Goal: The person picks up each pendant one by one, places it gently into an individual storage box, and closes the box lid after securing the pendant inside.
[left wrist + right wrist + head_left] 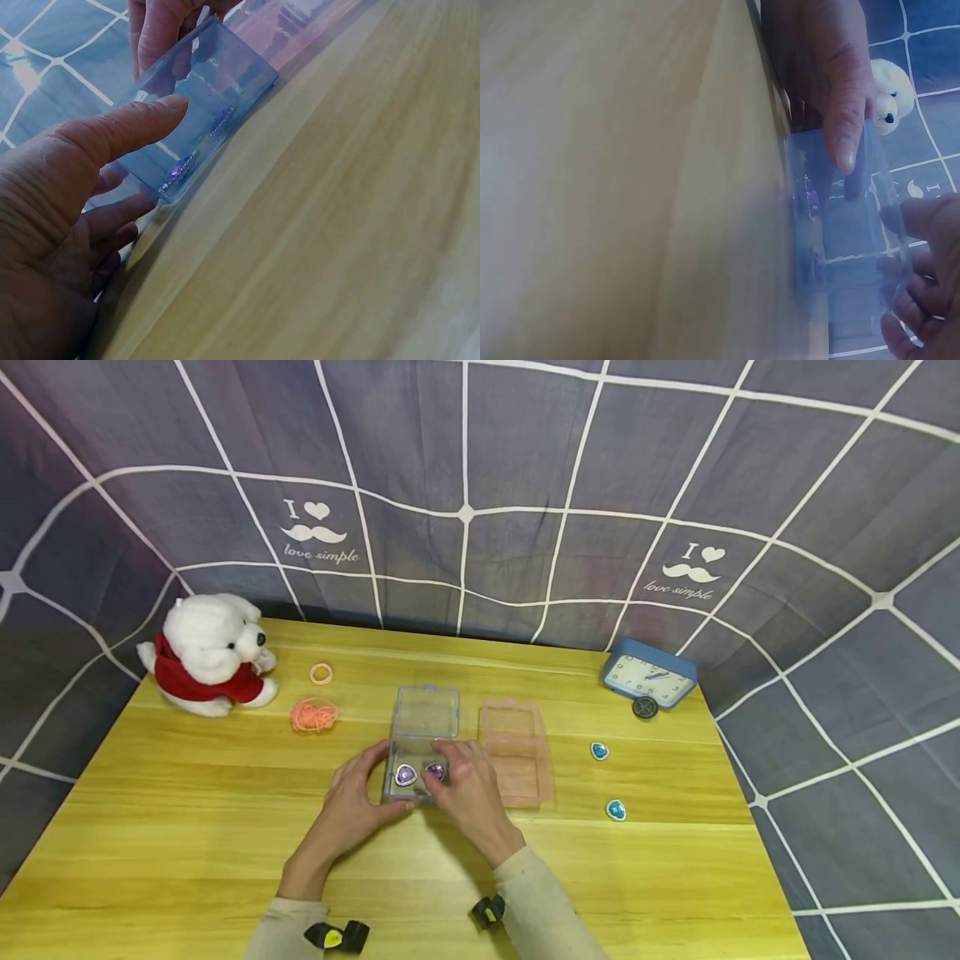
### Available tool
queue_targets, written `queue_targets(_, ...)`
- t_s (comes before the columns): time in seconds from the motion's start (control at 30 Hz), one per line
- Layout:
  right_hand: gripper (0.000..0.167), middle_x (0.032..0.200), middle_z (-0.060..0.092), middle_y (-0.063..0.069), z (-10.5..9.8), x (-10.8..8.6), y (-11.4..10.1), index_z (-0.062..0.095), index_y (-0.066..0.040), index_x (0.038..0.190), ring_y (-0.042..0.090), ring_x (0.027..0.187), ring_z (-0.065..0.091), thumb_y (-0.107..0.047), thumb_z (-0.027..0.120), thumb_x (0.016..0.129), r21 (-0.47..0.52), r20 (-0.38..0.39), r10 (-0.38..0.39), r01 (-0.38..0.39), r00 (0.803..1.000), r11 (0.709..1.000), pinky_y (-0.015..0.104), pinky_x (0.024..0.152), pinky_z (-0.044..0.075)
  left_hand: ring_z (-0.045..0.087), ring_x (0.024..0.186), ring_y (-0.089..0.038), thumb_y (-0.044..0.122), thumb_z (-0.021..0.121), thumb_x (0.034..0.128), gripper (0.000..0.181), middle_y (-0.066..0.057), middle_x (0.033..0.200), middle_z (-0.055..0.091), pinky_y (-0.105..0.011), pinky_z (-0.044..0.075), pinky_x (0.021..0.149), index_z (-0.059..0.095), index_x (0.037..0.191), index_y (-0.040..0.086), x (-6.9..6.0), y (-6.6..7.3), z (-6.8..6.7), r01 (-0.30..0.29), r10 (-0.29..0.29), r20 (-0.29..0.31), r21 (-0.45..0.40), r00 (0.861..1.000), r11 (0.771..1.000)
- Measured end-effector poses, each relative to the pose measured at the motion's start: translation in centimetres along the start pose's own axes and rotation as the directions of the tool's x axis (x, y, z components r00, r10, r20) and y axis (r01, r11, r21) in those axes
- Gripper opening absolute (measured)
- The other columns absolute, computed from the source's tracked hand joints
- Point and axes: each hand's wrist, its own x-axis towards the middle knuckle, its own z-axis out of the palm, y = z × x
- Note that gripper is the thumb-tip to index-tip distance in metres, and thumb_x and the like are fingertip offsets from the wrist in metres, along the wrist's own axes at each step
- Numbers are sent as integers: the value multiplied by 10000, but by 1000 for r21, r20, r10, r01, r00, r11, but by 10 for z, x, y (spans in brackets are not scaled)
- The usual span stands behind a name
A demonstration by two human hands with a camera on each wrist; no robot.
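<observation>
Head view: clear blue box [411, 753], lid folded back, mid-desk [187, 827], just left of a pink box [517, 756]. Left grip [356, 810] holds the box's left side, thumb at the front, index finger toward the back. Right grip [472, 785] covers the right side, thumb by the right purple gem [436, 770]; can't tell if it pinches the gem or just the box. Left purple gem [405, 775] lies uncovered in the box, pale sparkly border round a faceted centre. Both gems small, probably hard and slick; best pinched by the edges.

Left wrist view: box see-through, blue tint, square-cornered, smooth walls. Looks like thin stiff plastic, so likely very light, slippery, maybe brittle at the hinge. Left thumb lies against the front wall, fingers round the end. Both gems sit low, near the box floor. Opposite outer walls seem the safest hold; squeezing hard could flex them.

Right wrist view: blurry. Left thumb flat on the front wall; right fingers bent near the rim, contact unclear through the plastic. Walls look glossy, purple glints low down.
</observation>
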Motion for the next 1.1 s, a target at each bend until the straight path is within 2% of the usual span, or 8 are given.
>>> queue_targets(0.2, 431, 1144, 767, 124, 0, 0, 0, 745, -19, 1208, 277, 1070, 687, -181, 900, 840, 3, 12, 8, -8, 1000, 1000, 408, 922, 586, 313, 1491, -465, 435, 919, 804, 989, -157, 1626, 459, -752, 248, 1158, 410, 1615, 189, -1, -1, 0, 7, -7, 7, 3, 1000, 1000)
queue_targets(0.43, 408, 1123, 769, 133, -4, 1, -2, 745, 2, 1193, 270, 1018, 683, -155, 892, 846, 17, -6, -5, 5, 1000, 1000, 392, 861, 586, 305, 1497, -460, 442, 917, 800, 1004, -152, 1631, 456, -753, 242, 1163, 397, 1624, 200, 0, -1, 0, 12, -12, 12, 0, 1000, 1000)
queue_targets(0.77, 403, 1156, 766, 126, -12, 2, 0, 740, -5, 1214, 258, 1034, 677, -167, 871, 869, 39, -6, 24, -24, 1000, 999, 379, 873, 588, 302, 1498, -467, 428, 918, 807, 998, -149, 1639, 449, -770, 237, 1155, 394, 1627, 208, 2, -1, 0, 8, -8, 15, 6, 1000, 1000)
queue_targets(1.0, 397, 1105, 770, 129, -17, 1, 4, 741, 1, 1199, 228, 934, 653, -153, 879, 859, 56, -33, 40, -38, 999, 998, 320, 762, 578, 298, 1505, -457, 431, 912, 818, 984, -141, 1644, 443, -765, 249, 1155, 397, 1627, 209, 2, -1, 0, 9, -9, 17, 4, 1000, 1000)
queue_targets(1.1, 403, 1112, 767, 133, -20, 2, 6, 735, -1, 1206, 234, 951, 657, -146, 879, 859, 56, -45, 36, -34, 998, 998, 317, 776, 588, 292, 1511, -453, 418, 917, 811, 993, -132, 1651, 435, -772, 244, 1157, 395, 1630, 213, 2, 0, 0, 15, -15, 16, -1, 1000, 1000)
